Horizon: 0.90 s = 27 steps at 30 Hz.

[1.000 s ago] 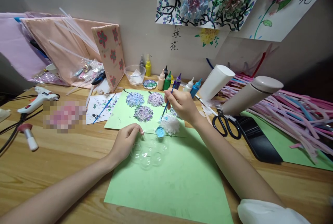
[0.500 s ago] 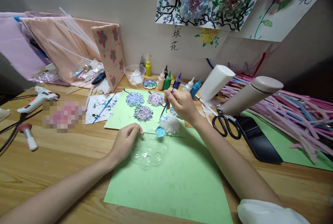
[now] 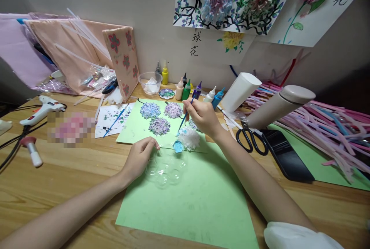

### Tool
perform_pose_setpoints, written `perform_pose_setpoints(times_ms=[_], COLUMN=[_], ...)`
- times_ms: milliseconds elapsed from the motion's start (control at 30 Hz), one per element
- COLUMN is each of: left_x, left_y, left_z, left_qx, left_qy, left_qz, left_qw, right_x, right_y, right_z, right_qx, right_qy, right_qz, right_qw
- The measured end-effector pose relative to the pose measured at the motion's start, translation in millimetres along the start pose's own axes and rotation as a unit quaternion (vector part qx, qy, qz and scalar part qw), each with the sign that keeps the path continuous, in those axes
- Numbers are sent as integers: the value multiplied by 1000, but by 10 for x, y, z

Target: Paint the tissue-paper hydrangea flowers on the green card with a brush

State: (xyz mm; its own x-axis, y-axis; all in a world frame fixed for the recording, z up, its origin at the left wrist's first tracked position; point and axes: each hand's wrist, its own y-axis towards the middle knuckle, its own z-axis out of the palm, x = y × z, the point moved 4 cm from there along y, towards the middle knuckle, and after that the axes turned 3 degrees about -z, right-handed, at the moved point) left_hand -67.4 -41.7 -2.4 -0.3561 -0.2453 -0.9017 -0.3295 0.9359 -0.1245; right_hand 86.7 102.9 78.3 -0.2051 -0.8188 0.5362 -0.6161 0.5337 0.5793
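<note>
In my right hand (image 3: 200, 116) is a thin blue paintbrush (image 3: 185, 118), its tip down at the left edge of a fluffy white flower (image 3: 190, 139). Pale blue tints that edge of the petals. My left hand (image 3: 142, 155) pinches the rim of a clear plastic paint palette (image 3: 163, 172) with rounded wells. One well, close to the flower, contains light blue paint (image 3: 178, 147). Below lies a large green sheet (image 3: 185, 210). Just beyond, a second green sheet (image 3: 131, 133) carries several blue and purple flower heads (image 3: 159, 125).
Paint bottles (image 3: 187, 89) line the wall beside a clear bowl (image 3: 149, 83). On the right are black-handled scissors (image 3: 251, 141), a black phone-like slab (image 3: 285, 154), a tumbler (image 3: 281, 104) and pink strips (image 3: 326, 121). A glue gun (image 3: 42, 110) and a spare brush (image 3: 115, 120) lie left.
</note>
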Motion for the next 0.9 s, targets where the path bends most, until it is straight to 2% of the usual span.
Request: perform_pose_setpoints(times_ms=[167,533,633,767,833,900], left_x=[4,9,11,12,12,14], left_y=[7,3,9,14,13,12], left_z=[-3,-12,-18,-16,-11,-7], left_qx=[0,-5,-5,-6,-7,-7], left_qy=[3,1,-1,-7,-6,-5], left_qz=[0,-2,-2,-1,-1,-2], left_qw=[1000,1000,1000,1000,1000,1000], right_x=[-40,-59,64,278,348,388], right_y=[-3,55,54,20,5,1], right_z=[30,-200,-194,-124,-119,-150], right_qx=[13,-80,-29,90,107,89], right_qy=[39,178,208,134,95,82], right_qz=[29,86,70,-6,-41,-62], right_qw=[999,977,975,987,989,991])
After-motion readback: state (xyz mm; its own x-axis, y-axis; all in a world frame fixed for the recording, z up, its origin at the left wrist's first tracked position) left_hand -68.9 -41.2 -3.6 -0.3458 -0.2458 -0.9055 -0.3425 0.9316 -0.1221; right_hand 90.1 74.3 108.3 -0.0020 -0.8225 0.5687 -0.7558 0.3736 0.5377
